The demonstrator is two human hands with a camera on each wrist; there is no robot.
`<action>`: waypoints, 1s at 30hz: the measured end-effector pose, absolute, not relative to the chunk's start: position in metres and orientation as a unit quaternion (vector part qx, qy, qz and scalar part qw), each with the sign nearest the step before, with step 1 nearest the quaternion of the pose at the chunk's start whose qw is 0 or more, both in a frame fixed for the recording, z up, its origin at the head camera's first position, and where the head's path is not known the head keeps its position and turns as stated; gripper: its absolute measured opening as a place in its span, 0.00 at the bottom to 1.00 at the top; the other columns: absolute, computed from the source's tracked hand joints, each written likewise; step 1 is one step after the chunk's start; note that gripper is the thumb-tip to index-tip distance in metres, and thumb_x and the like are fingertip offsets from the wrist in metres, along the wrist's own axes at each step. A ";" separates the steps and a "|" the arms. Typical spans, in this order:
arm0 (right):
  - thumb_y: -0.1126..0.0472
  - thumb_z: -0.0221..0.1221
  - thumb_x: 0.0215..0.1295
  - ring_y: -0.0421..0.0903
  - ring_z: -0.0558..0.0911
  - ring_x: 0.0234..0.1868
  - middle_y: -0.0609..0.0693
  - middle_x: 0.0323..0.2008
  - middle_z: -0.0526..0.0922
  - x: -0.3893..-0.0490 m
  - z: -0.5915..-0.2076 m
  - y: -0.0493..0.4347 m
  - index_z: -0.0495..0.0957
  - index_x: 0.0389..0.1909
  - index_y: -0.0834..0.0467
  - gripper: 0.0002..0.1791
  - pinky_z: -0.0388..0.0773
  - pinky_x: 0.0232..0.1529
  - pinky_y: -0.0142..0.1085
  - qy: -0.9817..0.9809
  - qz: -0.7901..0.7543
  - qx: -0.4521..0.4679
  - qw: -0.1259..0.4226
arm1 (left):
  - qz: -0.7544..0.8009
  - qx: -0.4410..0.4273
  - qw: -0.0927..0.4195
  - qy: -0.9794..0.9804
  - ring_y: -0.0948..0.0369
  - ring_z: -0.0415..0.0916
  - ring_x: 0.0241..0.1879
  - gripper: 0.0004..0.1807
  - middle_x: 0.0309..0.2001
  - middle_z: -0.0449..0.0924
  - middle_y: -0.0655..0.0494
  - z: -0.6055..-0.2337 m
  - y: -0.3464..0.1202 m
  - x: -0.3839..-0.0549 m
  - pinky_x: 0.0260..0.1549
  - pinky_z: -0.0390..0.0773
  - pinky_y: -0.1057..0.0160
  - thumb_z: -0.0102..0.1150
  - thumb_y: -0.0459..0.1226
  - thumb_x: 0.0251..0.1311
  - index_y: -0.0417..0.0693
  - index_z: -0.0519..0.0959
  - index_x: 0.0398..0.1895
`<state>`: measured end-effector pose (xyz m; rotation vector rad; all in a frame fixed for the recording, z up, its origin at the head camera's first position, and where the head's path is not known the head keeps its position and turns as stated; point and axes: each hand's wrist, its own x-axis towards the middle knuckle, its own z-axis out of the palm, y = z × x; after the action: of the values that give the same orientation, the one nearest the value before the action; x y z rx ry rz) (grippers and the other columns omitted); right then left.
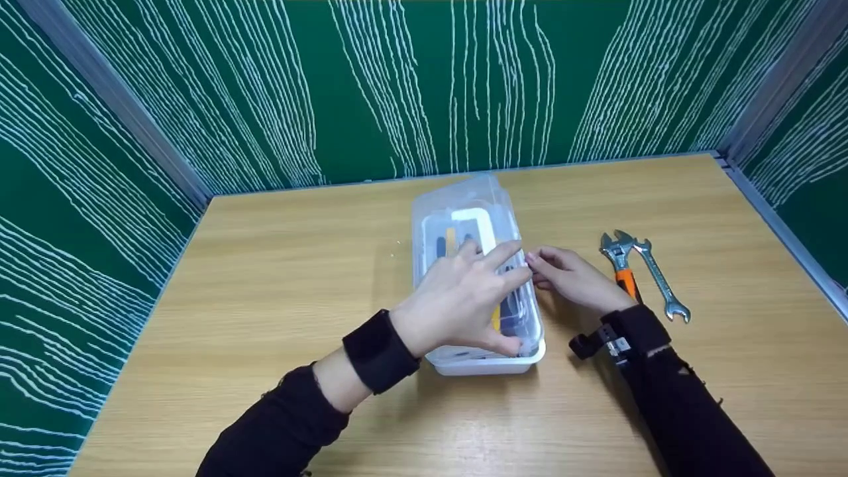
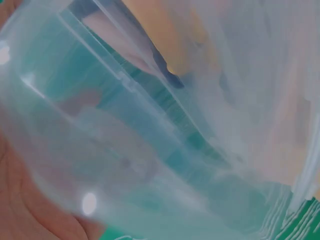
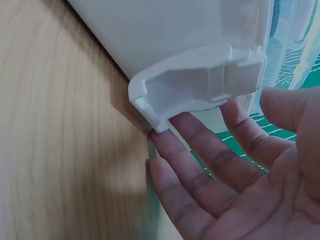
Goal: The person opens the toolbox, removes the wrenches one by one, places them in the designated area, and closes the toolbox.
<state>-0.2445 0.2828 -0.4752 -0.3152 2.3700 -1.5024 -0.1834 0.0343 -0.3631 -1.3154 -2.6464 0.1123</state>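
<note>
A white storage box (image 1: pixel 487 368) with a clear plastic lid (image 1: pixel 457 199) stands on the table. Through the lid show dark and yellow items, too blurred to name. My left hand (image 1: pixel 457 298) lies over the lid with its fingers and thumb spread, touching the top near its right side. In the left wrist view, the clear lid (image 2: pixel 125 150) fills most of the picture. My right hand (image 1: pixel 573 278) is at the box's right side. Its fingertips touch a white side latch (image 3: pixel 185 85), which stands out from the box wall; the thumb is held apart from it.
Right of the box lie an adjustable wrench (image 1: pixel 623 262) with an orange and black handle and a silver open-ended wrench (image 1: pixel 659 278). The wooden table (image 1: pixel 298 285) meets green walls (image 1: pixel 371 132) with white wavy lines at the back and sides.
</note>
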 end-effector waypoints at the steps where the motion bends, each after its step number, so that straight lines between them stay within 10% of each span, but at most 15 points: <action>1: 0.43 0.46 0.87 0.53 0.83 0.66 0.63 0.65 0.81 -0.245 -0.476 0.283 0.75 0.65 0.64 0.29 0.82 0.69 0.43 0.827 -0.528 -0.112 0.156 | 0.042 -0.444 0.095 -0.890 0.39 0.81 0.64 0.52 0.79 0.71 0.51 -0.364 0.036 -0.184 0.48 0.92 0.47 0.66 0.78 0.49 0.62 0.76 0.73; 23: 0.45 0.47 0.87 0.60 0.78 0.71 0.62 0.68 0.80 -0.242 -0.477 0.285 0.75 0.71 0.60 0.27 0.75 0.74 0.56 0.844 -0.501 -0.122 0.149 | 0.106 -0.440 0.062 -0.890 0.44 0.82 0.59 0.52 0.82 0.67 0.53 -0.378 0.058 -0.180 0.36 0.91 0.55 0.68 0.79 0.46 0.67 0.77 0.74; 30: 0.44 0.49 0.86 0.57 0.79 0.70 0.60 0.67 0.81 -0.242 -0.476 0.286 0.76 0.70 0.60 0.28 0.78 0.70 0.44 0.849 -0.493 -0.122 0.147 | 0.101 -0.443 0.071 -0.888 0.43 0.81 0.60 0.52 0.79 0.69 0.53 -0.382 0.060 -0.179 0.38 0.91 0.55 0.69 0.78 0.45 0.66 0.78 0.72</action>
<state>-0.2416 0.2858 -0.4763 -0.3506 2.4437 -1.4182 -0.1790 0.0597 -0.3818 -1.3335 -2.6702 0.3042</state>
